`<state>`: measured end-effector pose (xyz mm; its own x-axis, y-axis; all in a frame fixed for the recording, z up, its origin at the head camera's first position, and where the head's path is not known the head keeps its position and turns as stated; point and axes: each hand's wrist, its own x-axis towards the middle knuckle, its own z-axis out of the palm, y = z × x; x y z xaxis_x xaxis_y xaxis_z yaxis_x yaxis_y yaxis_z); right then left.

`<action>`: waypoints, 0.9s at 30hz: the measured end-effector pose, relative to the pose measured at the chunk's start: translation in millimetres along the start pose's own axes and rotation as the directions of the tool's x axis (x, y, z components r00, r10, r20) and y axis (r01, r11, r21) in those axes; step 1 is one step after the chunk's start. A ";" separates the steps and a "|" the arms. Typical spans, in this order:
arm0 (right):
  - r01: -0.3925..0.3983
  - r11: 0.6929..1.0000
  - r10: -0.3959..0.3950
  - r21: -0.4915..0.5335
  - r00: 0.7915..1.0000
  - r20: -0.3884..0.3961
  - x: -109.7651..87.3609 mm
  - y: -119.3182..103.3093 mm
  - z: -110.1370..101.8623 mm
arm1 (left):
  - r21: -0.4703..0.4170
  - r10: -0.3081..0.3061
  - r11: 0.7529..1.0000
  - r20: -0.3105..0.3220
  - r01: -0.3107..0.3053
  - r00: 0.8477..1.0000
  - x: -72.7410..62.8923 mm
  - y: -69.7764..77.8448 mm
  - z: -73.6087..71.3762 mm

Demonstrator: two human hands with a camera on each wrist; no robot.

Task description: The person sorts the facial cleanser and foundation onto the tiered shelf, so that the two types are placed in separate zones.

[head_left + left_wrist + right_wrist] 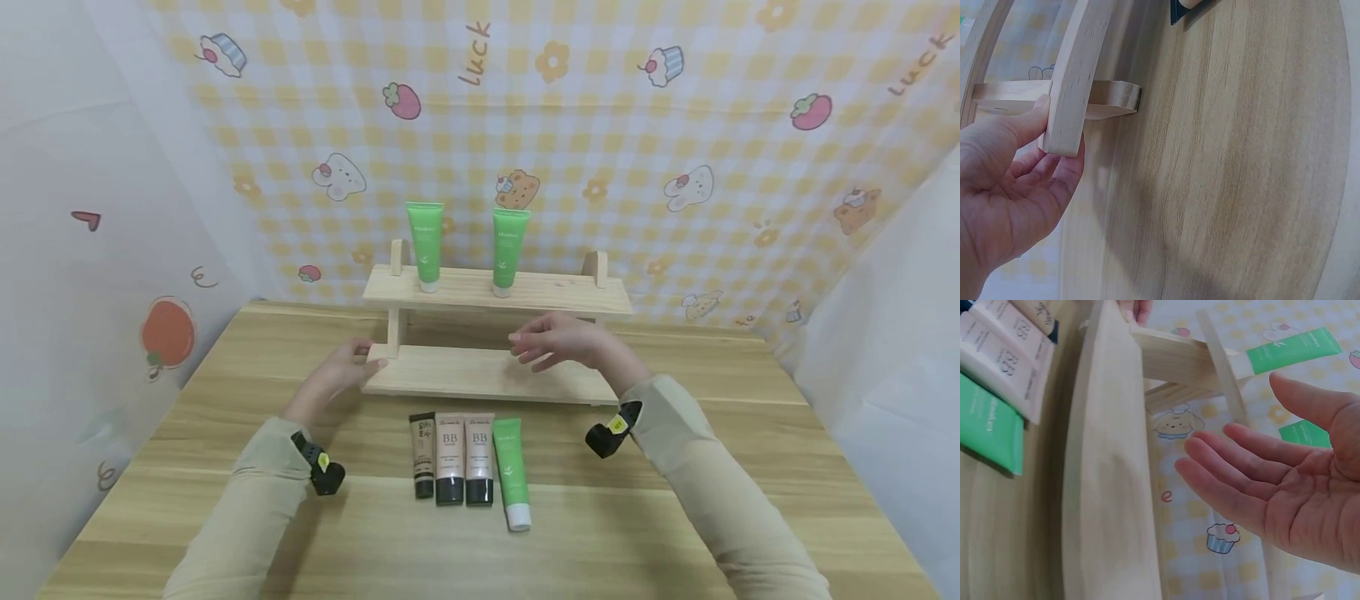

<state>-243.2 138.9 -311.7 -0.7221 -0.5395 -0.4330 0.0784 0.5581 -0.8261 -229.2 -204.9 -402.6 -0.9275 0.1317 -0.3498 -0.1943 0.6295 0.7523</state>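
A two-tier wooden shelf [450, 368] stands on the table near the back. My left hand [341, 375] grips the left end of its lower board; in the left wrist view the thumb lies on top of the board [1074, 94] and the fingers curl beneath. Relaxed and holding nothing, my right hand [558, 342] hovers in front of the gap between the boards, its fingers loosely spread in the right wrist view. On the upper board two green tubes [427, 246] [508, 250] stand upright on their white caps.
In front of the shelf lie a brown tube [423, 454], two pink BB cream tubes [449, 458] [479, 458] with black caps, and another green tube [512, 471], slightly slanted. Behind the shelf hangs a yellow checked cloth [480, 150]. White sheeting [67, 350] flanks the table [600, 533].
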 end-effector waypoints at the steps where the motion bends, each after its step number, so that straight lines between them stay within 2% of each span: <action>1: -0.001 1.000 0.001 0.000 1.000 0.001 -0.3 1.4 0.9 | -0.003 0.000 1.000 -0.001 0.000 1.000 -0.1 -0.1 -0.2; 8: -0.030 1.000 0.030 0.003 1.000 0.005 -1.4 11.6 8.9 | -0.009 0.019 1.000 0.000 -0.019 1.000 -0.8 0.3 -0.3; 19: -0.096 0.995 0.096 0.015 0.995 0.016 -5.5 32.7 22.5 | -0.006 0.015 1.000 0.000 -0.015 1.000 -0.2 0.5 0.4; 27: -0.100 0.995 0.099 0.022 0.994 0.057 -10.1 46.1 30.6 | -0.006 0.018 1.000 -0.008 -0.018 1.000 1.1 -1.0 -0.2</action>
<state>-211.2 150.7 -356.5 -0.6708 -0.5166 -0.5321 0.1651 0.5954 -0.7863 -230.1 -205.6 -403.7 -0.9333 0.1368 -0.3321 -0.1797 0.6227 0.7615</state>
